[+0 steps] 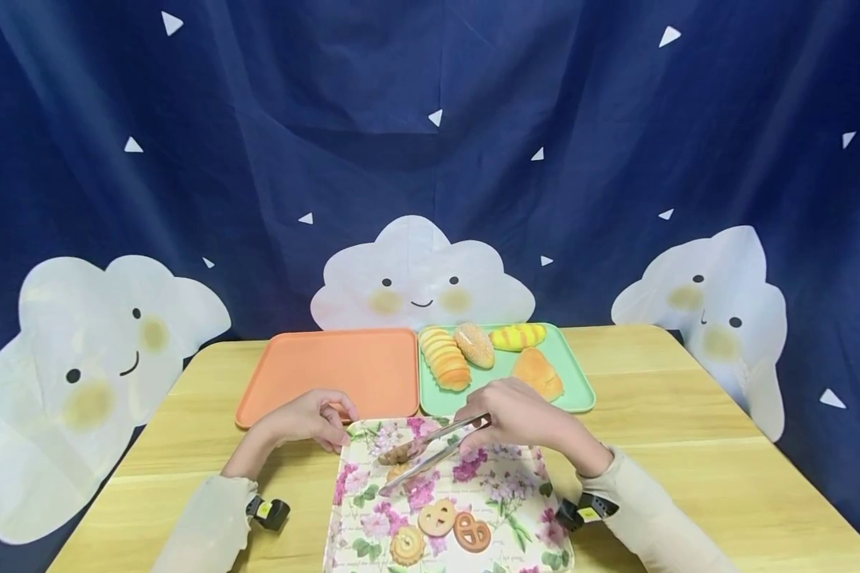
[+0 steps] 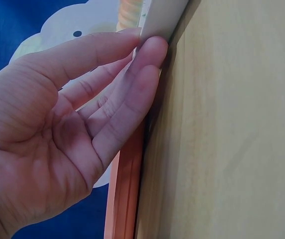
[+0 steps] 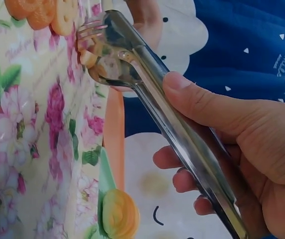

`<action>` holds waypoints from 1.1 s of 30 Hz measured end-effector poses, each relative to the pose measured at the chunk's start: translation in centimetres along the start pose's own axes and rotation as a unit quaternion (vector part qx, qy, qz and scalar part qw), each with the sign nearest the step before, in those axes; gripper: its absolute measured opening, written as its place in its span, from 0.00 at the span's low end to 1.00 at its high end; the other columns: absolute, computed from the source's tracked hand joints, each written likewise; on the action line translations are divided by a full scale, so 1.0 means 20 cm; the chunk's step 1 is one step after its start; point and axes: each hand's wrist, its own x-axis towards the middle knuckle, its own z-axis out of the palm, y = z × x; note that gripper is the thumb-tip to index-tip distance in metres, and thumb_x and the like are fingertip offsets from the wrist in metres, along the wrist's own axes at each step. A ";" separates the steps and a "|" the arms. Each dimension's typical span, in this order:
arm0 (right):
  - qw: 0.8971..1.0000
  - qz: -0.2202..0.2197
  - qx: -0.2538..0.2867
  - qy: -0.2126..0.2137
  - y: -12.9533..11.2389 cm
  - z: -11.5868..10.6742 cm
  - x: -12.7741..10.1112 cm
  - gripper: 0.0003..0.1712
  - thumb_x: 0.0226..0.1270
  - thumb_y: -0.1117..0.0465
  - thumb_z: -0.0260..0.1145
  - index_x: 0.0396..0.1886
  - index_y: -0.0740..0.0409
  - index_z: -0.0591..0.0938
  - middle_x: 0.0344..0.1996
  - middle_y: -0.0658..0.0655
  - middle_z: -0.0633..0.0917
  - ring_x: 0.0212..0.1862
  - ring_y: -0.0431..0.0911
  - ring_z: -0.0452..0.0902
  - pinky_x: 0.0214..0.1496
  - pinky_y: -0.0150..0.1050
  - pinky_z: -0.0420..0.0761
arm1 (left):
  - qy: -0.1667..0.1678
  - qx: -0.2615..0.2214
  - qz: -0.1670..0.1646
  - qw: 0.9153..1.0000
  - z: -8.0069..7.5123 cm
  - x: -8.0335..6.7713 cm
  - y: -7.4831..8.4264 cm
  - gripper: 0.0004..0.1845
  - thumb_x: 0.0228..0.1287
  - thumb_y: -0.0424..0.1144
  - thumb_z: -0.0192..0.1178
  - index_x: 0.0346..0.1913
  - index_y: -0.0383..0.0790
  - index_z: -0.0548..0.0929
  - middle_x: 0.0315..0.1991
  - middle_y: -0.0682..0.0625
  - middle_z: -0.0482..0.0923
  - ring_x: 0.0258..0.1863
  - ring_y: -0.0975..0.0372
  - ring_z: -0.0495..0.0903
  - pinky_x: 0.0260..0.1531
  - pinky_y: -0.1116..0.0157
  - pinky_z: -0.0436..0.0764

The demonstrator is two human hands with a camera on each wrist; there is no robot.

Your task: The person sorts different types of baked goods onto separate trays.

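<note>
While the thumb and bent fingers of my left hand (image 1: pixel 315 418) pinch the far left corner of the floral tray (image 1: pixel 502 549), my right hand (image 1: pixel 519 418) grips the metal tongs (image 3: pixel 174 129), thumb on one side and curled fingers on the other. The tips of the tongs stand a little apart around a small biscuit (image 1: pixel 397 473) on the tray — whether they squeeze it I cannot tell.

Room is tight at the floral tray's far edge, which runs close along the near rims of the orange tray (image 1: pixel 337 370) and the green tray (image 1: pixel 573 374). Bare wood of the table (image 1: pixel 659 454) spreads to left and right; the floral tray's near edge runs out of my view.

Faint script runs between the printed flowers, too blurred to read. On the curtain (image 1: pixel 580 159) a small word looks like "smile" — the letters by it are too small. Each wrist camera (image 1: pixel 277 515) bears a yellow label I cannot read.

Nearer me on the floral tray lie a pale biscuit (image 1: pixel 437 518), a round biscuit (image 1: pixel 407 557) and a pretzel (image 1: pixel 472 532), close together. A striped loaf (image 1: pixel 445 358), a seeded bun (image 1: pixel 474 344), a yellow loaf (image 1: pixel 518 337) and a plain bread (image 1: pixel 537 374) sit on the green tray, whose near rim my right hand partly hides.
</note>
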 end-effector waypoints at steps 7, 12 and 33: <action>0.999 0.002 -0.001 0.036 0.02 -0.04 -0.02 0.11 0.57 0.45 0.77 0.35 0.43 0.89 0.19 0.38 0.75 0.22 0.26 0.57 0.23 0.22 0.54 | 0.006 0.007 -0.003 1.000 0.01 0.00 -0.01 0.18 0.58 0.28 0.69 0.50 0.25 0.79 0.28 0.42 0.87 0.27 0.55 0.89 0.33 0.57 0.89; 0.998 0.010 0.005 0.060 0.02 -0.08 -0.03 0.10 0.59 0.47 0.77 0.33 0.45 0.88 0.17 0.40 0.72 0.22 0.27 0.56 0.23 0.23 0.53 | 0.007 0.006 -0.003 1.000 0.01 0.00 -0.02 0.18 0.58 0.28 0.69 0.50 0.26 0.79 0.27 0.43 0.87 0.28 0.55 0.89 0.33 0.57 0.89; 0.988 0.073 -0.032 0.129 0.10 -0.19 0.03 0.19 0.59 0.46 0.76 0.45 0.51 0.92 0.26 0.45 0.87 0.19 0.28 0.62 0.19 0.27 0.62 | 0.008 0.008 -0.001 1.000 0.00 0.00 -0.02 0.18 0.58 0.28 0.69 0.50 0.25 0.78 0.27 0.45 0.87 0.27 0.55 0.88 0.32 0.58 0.89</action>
